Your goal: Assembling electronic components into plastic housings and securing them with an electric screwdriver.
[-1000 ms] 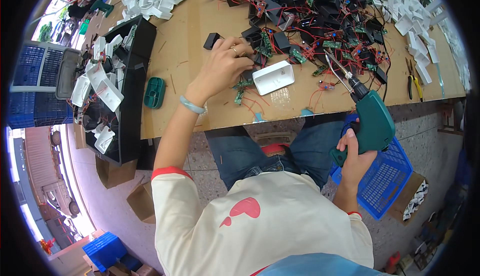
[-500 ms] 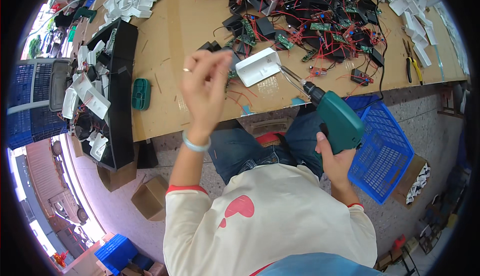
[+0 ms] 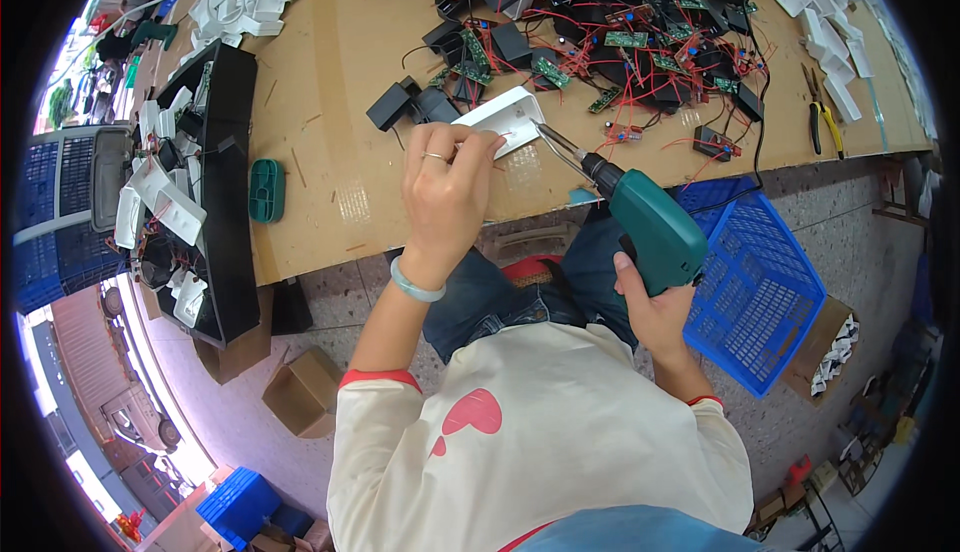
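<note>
White case (image 3: 515, 112): rests on the table (image 3: 330, 167) near its front edge, apparently hollow side up, between the hands and just short of the heap.
Left hand (image 3: 440, 192): fingers bunched together over the case's near left end; whether they pinch the case, a wire or nothing cannot be told.
Right hand (image 3: 655, 307): clamped round the grip of the green soldering gun (image 3: 655, 232), thumb along its back; whether the trigger is pressed is hidden.
Gun tip (image 3: 562, 142): points at the right end of the case, close to its wall; contact cannot be made out.
Burn risk: if the tip is hot, a slip leftward along the case could reach the left fingers, which sit at the opposite end.
Melt risk: the case looks like plastic; a hot tip leaning on its wall could mark it.
Slide risk: a push from the gun could shift the case if the left hand has no firm hold.
Heap (image 3: 600, 37): black boxes, green boards and tangled red wires behind the case; a straying tip could scorch a wire.
Black cord (image 3: 764, 142): trails beside the heap; a tug could snag loose wires.
Black boxes (image 3: 388, 109): just beyond the left hand, easily knocked by a wrist swing.
</note>
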Demonstrator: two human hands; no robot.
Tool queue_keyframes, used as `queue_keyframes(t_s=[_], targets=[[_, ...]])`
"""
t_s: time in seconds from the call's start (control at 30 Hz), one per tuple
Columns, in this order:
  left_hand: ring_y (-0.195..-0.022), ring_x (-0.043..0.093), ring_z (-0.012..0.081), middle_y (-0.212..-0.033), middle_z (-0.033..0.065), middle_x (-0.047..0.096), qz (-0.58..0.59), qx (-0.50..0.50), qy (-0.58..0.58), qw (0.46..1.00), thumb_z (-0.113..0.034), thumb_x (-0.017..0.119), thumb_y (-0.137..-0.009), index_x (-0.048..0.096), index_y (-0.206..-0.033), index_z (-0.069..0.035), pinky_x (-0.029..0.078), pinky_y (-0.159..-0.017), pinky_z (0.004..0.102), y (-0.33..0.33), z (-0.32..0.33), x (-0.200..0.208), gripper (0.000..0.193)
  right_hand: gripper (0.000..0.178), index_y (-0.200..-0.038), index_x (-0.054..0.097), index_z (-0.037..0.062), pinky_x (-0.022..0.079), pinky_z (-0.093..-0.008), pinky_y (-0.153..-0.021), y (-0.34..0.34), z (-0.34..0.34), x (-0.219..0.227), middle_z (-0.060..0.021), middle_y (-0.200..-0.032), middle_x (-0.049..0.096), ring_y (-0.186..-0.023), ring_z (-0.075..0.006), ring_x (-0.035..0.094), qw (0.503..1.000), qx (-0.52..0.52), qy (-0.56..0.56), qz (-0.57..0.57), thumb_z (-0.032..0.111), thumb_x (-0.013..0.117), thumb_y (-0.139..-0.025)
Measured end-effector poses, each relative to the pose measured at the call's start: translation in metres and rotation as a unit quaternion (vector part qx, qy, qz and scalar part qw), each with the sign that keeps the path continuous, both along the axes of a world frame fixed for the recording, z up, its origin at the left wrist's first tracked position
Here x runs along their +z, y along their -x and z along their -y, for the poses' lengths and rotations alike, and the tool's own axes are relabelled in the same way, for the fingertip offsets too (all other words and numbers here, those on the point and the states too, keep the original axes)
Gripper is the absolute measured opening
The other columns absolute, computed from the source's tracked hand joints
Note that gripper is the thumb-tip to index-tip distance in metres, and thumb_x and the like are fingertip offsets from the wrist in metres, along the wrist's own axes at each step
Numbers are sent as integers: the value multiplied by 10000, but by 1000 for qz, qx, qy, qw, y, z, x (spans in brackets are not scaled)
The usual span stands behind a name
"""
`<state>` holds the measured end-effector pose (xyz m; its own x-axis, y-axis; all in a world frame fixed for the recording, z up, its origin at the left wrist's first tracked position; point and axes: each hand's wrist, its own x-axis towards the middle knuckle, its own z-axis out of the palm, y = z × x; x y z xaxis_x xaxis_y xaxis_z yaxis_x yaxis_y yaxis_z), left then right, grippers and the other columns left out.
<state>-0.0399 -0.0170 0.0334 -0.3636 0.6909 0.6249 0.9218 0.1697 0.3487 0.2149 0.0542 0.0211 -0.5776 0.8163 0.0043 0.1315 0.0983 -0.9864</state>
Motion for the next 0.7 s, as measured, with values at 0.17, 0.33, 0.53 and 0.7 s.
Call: queue_keyframes(t_s=[0.17, 0.33, 0.53, 0.7], targets=[[-922, 559, 269, -913, 40, 616, -45, 40, 17, 998, -81, 764, -800, 675, -874, -62, 435, -838, 437, -6, -11, 2, 117, 238, -1132, 645, -40, 458, -222, -541, 7, 0, 2, -18, -790, 631, -614, -66, 569, 1000, 0, -11, 8, 4, 706, -907], [-1046, 569, 271, -998, 19, 639, -79, 77, 14, 994, -105, 760, -805, 693, -865, -83, 388, -907, 466, -4, -26, -8, 93, 226, -1123, 659, -29, 448, -227, -562, 18, -2, 2, -4, -788, 628, -618, -56, 543, 1000, 0, -30, 1, 22, 714, -910], [-1103, 576, 264, -1036, 23, 644, -117, 98, 15, 988, -109, 733, -808, 686, -855, -74, 362, -920, 482, -4, -29, -23, 75, 200, -1063, 654, -13, 514, -275, -716, 26, -5, 0, -97, -886, 699, -761, -154, 660, 998, 6, -61, 34, 48, 735, -890], [-1065, 585, 233, -1022, 5, 654, -137, 121, 13, 983, -110, 729, -776, 704, -830, -89, 342, -914, 480, -7, -31, -26, 62, 207, -1065, 649, -10, 521, -283, -701, 30, -7, -5, -98, -889, 707, -738, -155, 662, 996, 2, -82, 24, 51, 737, -889]])
